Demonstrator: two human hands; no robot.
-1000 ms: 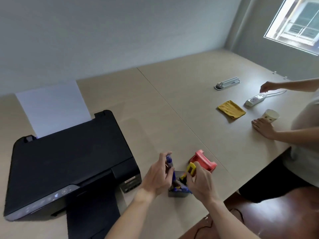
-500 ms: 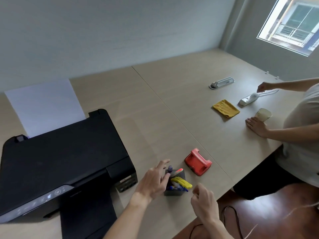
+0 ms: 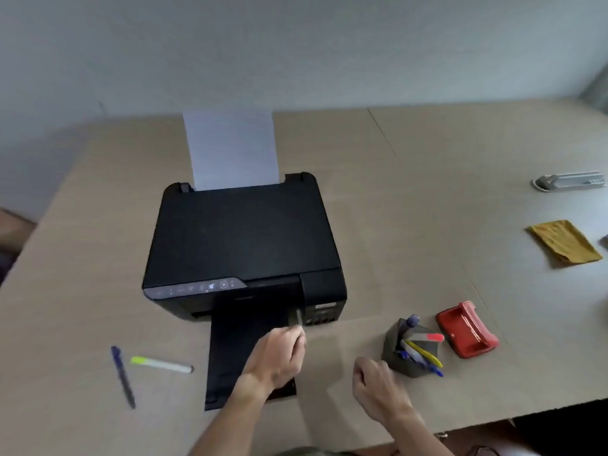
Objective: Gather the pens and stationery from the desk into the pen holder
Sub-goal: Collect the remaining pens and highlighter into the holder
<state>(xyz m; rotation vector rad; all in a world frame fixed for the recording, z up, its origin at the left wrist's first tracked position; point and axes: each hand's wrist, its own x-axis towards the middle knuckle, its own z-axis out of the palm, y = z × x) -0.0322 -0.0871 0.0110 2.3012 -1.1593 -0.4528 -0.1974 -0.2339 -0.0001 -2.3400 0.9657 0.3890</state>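
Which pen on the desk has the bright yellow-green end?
The white highlighter lying left of the printer; the pen beside it is dark blue all over.

Mostly matt plastic on a pale wood-look worktop.

The worktop [image 3: 427, 199] has a smooth, dull laminate face with a faint wood grain. The printer [image 3: 243, 232] is black plastic, matt on its lid, with a slightly glossier strip along the control panel; plain white paper [image 3: 232, 149] stands in its feed. The holder [image 3: 394, 343] looks like dark grey matt plastic, the pens in it smooth coloured plastic. The red tray [image 3: 467, 329] is shiny plastic that catches the light. The yellow cloth [image 3: 564, 241] is soft, woven and dull.
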